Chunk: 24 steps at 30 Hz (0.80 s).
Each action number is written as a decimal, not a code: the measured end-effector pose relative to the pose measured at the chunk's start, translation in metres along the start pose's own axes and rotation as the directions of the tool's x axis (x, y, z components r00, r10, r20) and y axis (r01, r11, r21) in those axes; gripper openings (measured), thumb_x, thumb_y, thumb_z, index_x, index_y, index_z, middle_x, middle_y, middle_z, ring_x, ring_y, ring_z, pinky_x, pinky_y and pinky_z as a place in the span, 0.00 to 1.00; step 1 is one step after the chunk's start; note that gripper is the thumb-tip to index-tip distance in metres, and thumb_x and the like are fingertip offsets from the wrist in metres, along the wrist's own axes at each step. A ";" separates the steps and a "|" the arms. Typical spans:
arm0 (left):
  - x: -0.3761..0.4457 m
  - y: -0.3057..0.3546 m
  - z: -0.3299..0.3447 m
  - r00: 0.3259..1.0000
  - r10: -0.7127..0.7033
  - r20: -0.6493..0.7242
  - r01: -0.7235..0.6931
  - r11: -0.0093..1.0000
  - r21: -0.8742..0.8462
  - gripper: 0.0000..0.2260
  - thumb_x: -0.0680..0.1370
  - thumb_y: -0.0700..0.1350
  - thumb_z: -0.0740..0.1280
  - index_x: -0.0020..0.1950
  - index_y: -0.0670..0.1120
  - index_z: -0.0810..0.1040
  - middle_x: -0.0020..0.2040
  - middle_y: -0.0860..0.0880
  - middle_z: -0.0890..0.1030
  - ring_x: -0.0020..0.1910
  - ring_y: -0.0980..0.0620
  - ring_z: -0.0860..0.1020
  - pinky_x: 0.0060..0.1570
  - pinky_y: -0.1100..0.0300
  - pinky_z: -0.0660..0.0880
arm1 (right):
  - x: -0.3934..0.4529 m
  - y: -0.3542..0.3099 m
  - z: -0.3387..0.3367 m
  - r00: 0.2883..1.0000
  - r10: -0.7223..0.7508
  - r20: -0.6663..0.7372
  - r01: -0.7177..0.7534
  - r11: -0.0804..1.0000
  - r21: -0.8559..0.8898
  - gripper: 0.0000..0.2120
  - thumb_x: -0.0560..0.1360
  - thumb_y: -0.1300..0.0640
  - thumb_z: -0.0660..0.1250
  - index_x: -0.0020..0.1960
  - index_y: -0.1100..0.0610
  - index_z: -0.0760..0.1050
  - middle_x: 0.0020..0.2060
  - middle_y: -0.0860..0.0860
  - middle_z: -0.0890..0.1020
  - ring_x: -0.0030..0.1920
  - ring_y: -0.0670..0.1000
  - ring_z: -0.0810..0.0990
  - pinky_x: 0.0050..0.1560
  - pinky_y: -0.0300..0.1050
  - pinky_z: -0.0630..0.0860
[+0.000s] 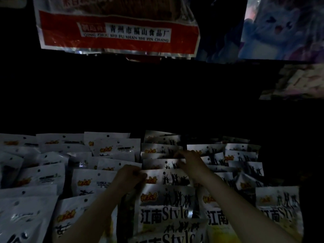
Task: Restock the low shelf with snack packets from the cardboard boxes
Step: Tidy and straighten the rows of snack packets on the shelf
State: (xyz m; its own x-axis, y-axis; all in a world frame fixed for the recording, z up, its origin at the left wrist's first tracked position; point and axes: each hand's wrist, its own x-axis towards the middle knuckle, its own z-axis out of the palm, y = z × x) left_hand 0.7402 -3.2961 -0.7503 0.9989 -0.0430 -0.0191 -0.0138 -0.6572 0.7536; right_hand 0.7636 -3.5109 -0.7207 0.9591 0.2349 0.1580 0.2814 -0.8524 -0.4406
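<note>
Deep in a dim low shelf, a silver foil snack packet printed with black dancing figures (166, 178) is pinched at its left edge by the left hand (130, 176). Further back, the right hand (188, 161) is curled on the top edge of a neighbouring silver packet (163, 162), apparently so the file is held upright and in line. White plastic packets with orange logos (94, 181) are ranked alongside at left. No cardboard box is seen.

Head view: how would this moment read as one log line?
left hand: pinches silver snack packet with dancer silhouettes | right hand: grips the row's next packet | lighting: dim
</note>
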 end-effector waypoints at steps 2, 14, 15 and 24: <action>-0.004 0.000 -0.001 0.999 0.000 -0.047 -0.004 0.997 -0.073 0.09 0.78 0.44 0.65 0.55 0.41 0.78 0.43 0.48 0.77 0.38 0.56 0.74 0.33 0.73 0.69 | -0.007 0.003 -0.008 0.998 0.010 -0.059 -0.012 1.000 -0.026 0.14 0.80 0.62 0.59 0.65 0.56 0.72 0.62 0.55 0.74 0.63 0.56 0.69 0.57 0.42 0.68; -0.058 0.001 -0.010 0.993 0.097 0.070 -0.076 0.963 -0.258 0.07 0.79 0.38 0.62 0.51 0.48 0.77 0.46 0.52 0.78 0.43 0.55 0.77 0.46 0.64 0.75 | -0.063 -0.007 -0.016 0.995 0.021 0.101 -0.006 0.988 -0.151 0.08 0.76 0.57 0.66 0.54 0.55 0.80 0.52 0.53 0.81 0.56 0.52 0.77 0.55 0.44 0.75; -0.063 0.002 -0.011 0.993 0.098 0.073 -0.072 0.954 -0.292 0.06 0.79 0.39 0.62 0.51 0.49 0.76 0.47 0.49 0.80 0.43 0.54 0.77 0.46 0.60 0.76 | -0.066 -0.010 -0.019 0.997 0.030 0.078 -0.023 0.996 -0.086 0.09 0.76 0.55 0.66 0.56 0.54 0.79 0.54 0.51 0.80 0.57 0.51 0.76 0.56 0.44 0.74; -0.102 -0.003 -0.013 0.932 0.004 0.364 0.031 0.995 -0.092 0.11 0.81 0.47 0.60 0.63 0.48 0.71 0.54 0.47 0.76 0.47 0.55 0.76 0.48 0.65 0.73 | -0.117 -0.041 -0.025 0.851 -0.023 0.524 0.129 0.978 -0.166 0.20 0.72 0.40 0.67 0.60 0.49 0.76 0.72 0.44 0.60 0.72 0.48 0.53 0.70 0.49 0.56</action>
State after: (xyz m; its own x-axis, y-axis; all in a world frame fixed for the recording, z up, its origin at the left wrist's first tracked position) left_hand 0.6390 -3.2798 -0.7420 0.9141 -0.3166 -0.2535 0.0215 -0.5863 0.8098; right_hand 0.6392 -3.5150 -0.6989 0.8263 0.4648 -0.3182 0.3940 -0.8806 -0.2633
